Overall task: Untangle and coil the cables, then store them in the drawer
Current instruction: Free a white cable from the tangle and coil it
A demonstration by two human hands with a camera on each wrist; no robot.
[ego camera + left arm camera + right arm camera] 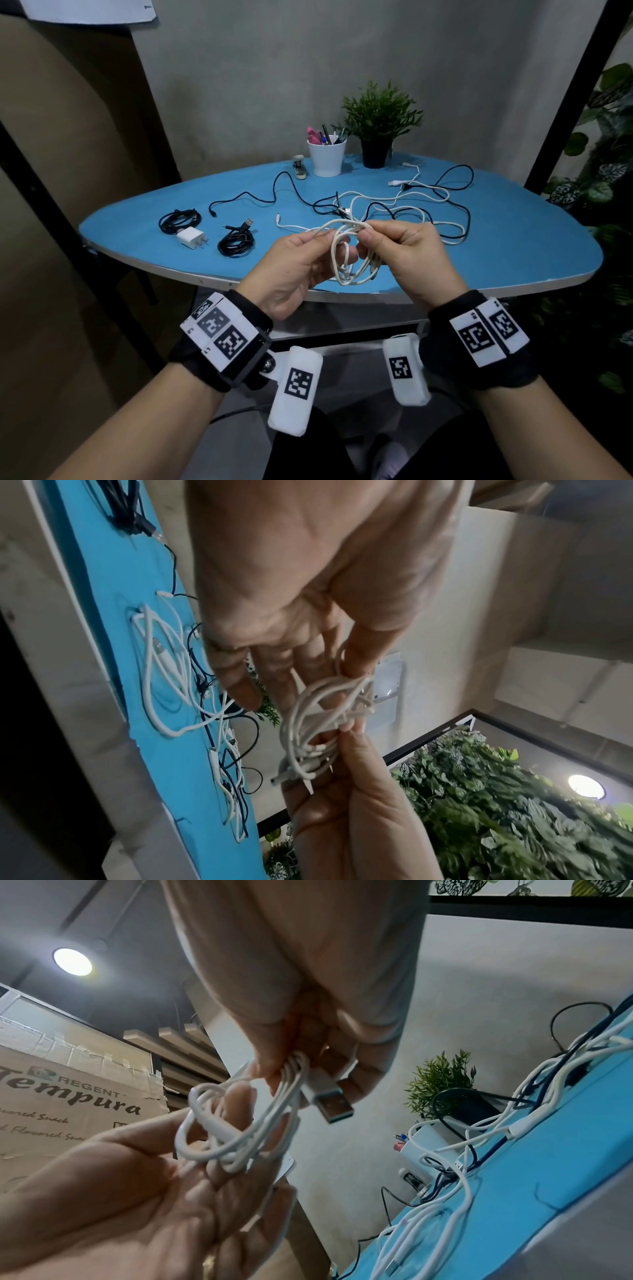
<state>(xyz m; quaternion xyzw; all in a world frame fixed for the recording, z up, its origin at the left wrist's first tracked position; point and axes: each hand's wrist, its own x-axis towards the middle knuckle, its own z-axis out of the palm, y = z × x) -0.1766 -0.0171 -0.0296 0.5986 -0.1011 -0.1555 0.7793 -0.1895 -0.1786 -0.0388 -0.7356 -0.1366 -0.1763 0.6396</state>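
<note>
A white cable [352, 270] hangs in a loose coil between my hands, above the front edge of the blue table [513, 246]. My left hand [325, 246] pinches a strand with its thumb, and the coil [219, 1139] loops round its fingers [236, 1104]. My right hand [373, 240] grips the bundled strands at the top. The cable's USB plug [329, 1099] sticks out below my right hand [308, 1069]. The left wrist view shows the left hand [356, 658] on the same coil [308, 718]. No drawer is in view.
A tangle of white and black cables [394, 205] lies mid-table behind my hands. At the left lie two coiled black cables [180, 221] [236, 241] and a white charger [191, 237]. A pen cup [327, 157], stapler [300, 168] and potted plant [376, 137] stand at the back.
</note>
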